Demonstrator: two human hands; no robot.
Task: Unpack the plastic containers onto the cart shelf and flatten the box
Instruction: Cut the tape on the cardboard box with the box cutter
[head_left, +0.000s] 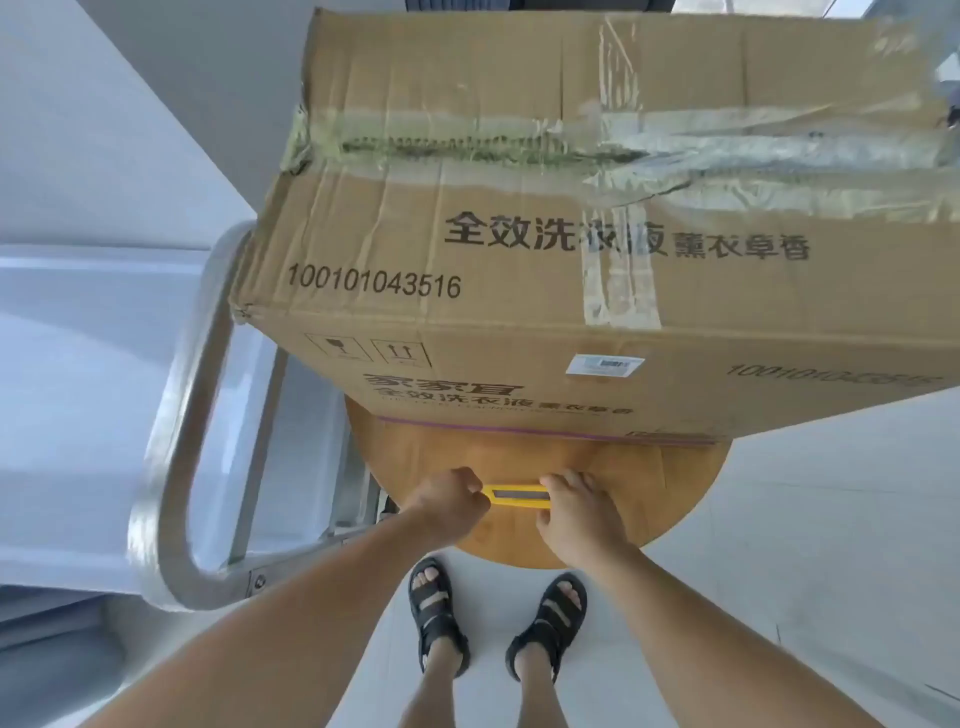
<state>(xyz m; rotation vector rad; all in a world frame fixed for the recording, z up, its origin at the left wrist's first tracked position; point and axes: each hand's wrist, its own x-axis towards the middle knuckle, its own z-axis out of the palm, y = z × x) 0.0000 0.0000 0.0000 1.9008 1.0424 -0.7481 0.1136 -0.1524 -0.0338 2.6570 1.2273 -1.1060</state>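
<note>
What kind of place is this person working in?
Probably a storeroom or back room: a taped cardboard box sits on a round wooden table, a steel cart stands beside it, and the floor is pale tile.

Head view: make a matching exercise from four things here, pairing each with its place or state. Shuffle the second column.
1 cardboard box
2 utility knife
3 round table
4 cart handle

A silver metal, left of the box
B wooden, under the box
C taped, resting on the table
D yellow, held by left hand and right hand

Pairs: 1-C; 2-D; 3-B; 4-A
</note>
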